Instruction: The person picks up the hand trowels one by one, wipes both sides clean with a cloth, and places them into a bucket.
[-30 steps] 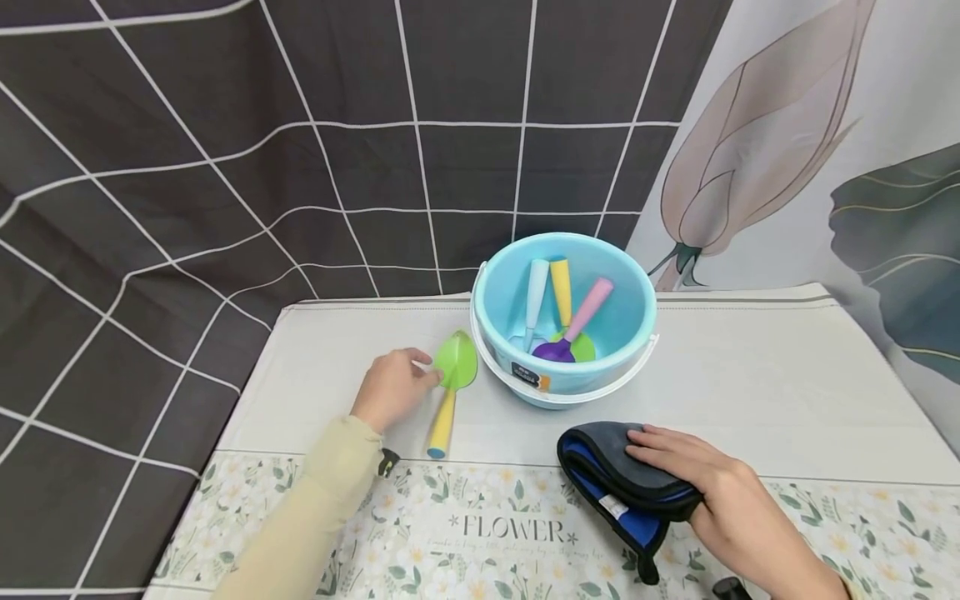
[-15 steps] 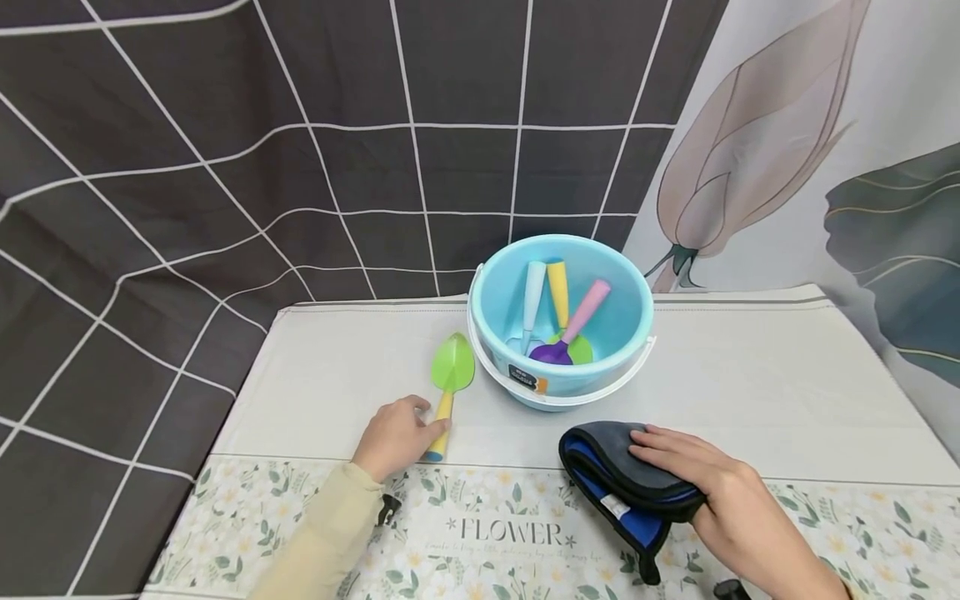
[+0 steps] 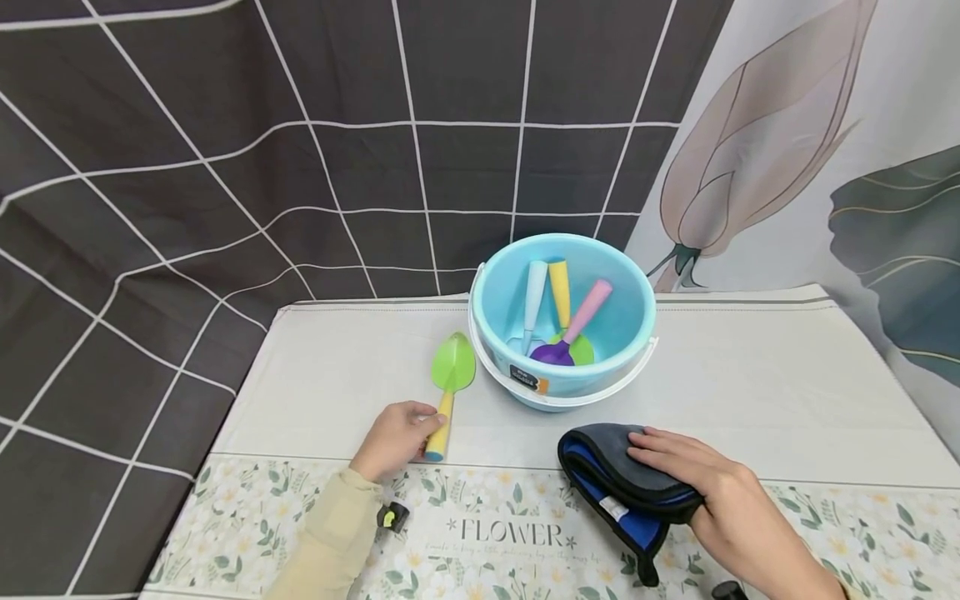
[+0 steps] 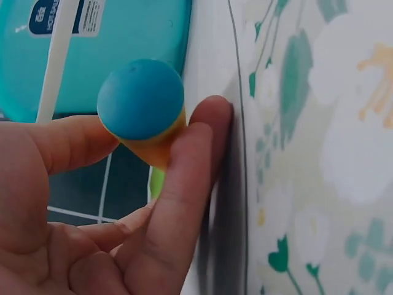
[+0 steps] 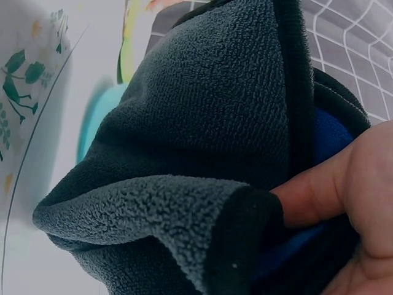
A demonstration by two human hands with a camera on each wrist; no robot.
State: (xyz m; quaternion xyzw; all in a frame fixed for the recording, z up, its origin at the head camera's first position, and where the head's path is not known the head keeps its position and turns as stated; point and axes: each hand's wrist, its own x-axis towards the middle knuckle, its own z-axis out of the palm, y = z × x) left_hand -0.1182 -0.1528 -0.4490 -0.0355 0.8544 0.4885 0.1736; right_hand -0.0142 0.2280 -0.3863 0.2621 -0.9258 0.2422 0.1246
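A toy shovel (image 3: 453, 363) with a green blade and yellow handle lies left of the bucket, blade pointing away. My left hand (image 3: 396, 438) pinches its handle near the blue-capped end. In the left wrist view, thumb and fingers stand on either side of the handle (image 4: 141, 99). A folded grey and blue cloth (image 3: 628, 467) with black edging is in my right hand (image 3: 720, 492). Fingers lie over its top, and in the right wrist view the thumb (image 5: 313, 193) goes in at the fold of the cloth (image 5: 202, 104).
A light blue bucket (image 3: 637, 333) with a white handle stands at the back middle. Inside lie toy tools with a pale blue handle (image 3: 534, 292), a yellow handle (image 3: 559, 292) and a pink handle (image 3: 588, 310). A dark gridded curtain (image 3: 360, 167) hangs behind the table.
My left hand has come down from beside the shovel's green blade to its yellow handle and now pinches it. The right hand and cloth have stayed in place.
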